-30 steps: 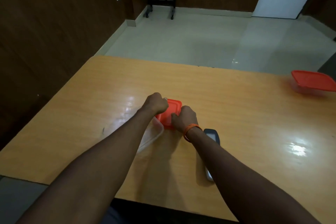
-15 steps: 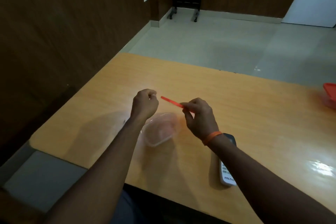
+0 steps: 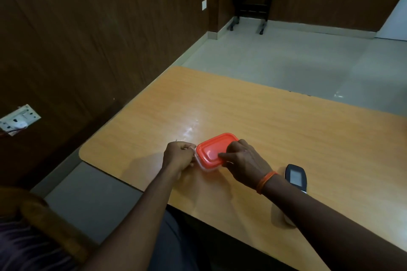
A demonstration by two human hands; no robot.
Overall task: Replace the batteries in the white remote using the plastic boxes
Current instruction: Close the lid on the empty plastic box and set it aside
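A small clear plastic box (image 3: 206,167) stands on the wooden table (image 3: 286,127) with its red lid (image 3: 212,149) lying on top. My left hand (image 3: 179,156) is closed around the box's left end. My right hand (image 3: 244,163) rests on the right side of the lid, fingers on top and thumb at the near edge. The white remote (image 3: 296,177) lies just right of my right wrist with its dark screen end facing away. My forearm covers its middle. What the box holds is hidden.
The table's rounded left corner (image 3: 84,154) and near edge are close to my left arm. A wooden chair back (image 3: 50,222) is at the lower left. A dark side table (image 3: 251,0) stands on the floor against the far wall.
Half a second ago my right hand held the red lid in the air above the open box. Now the lid lies on the box. The view has swung left.
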